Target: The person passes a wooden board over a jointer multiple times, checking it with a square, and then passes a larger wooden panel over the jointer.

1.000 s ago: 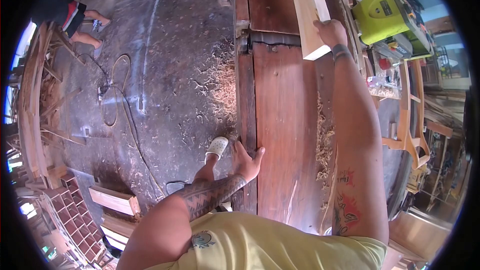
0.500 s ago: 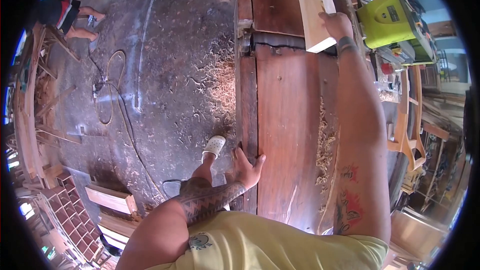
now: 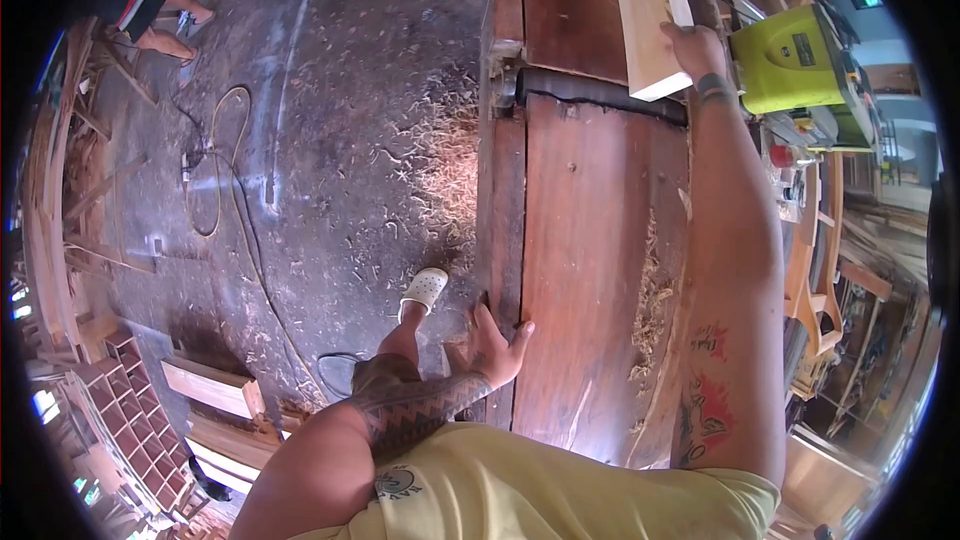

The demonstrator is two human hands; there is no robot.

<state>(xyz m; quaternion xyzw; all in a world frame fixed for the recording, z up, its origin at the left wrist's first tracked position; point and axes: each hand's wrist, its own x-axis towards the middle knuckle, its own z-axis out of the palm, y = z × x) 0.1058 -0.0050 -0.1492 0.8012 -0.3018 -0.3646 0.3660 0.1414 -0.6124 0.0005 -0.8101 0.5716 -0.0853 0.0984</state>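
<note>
Pushed farther up the frame over the last 1 s: the pale plank point(image 3: 648, 15) under the right hand point(image 3: 697, 45).
Right fingers curl over its near end, upper right, on the dark bench point(image 3: 590, 220); left hand point(image 3: 492, 342), fingers spread, braces the bench edge, lower centre, so the feed goes on.

The worktop point(image 3: 590, 230) is showing dark, reddish, smooth wood; the plank point(image 3: 645, 10) is looking pale, raw and matt; curly wood shavings point(image 3: 650, 310) are lying on it.
</note>
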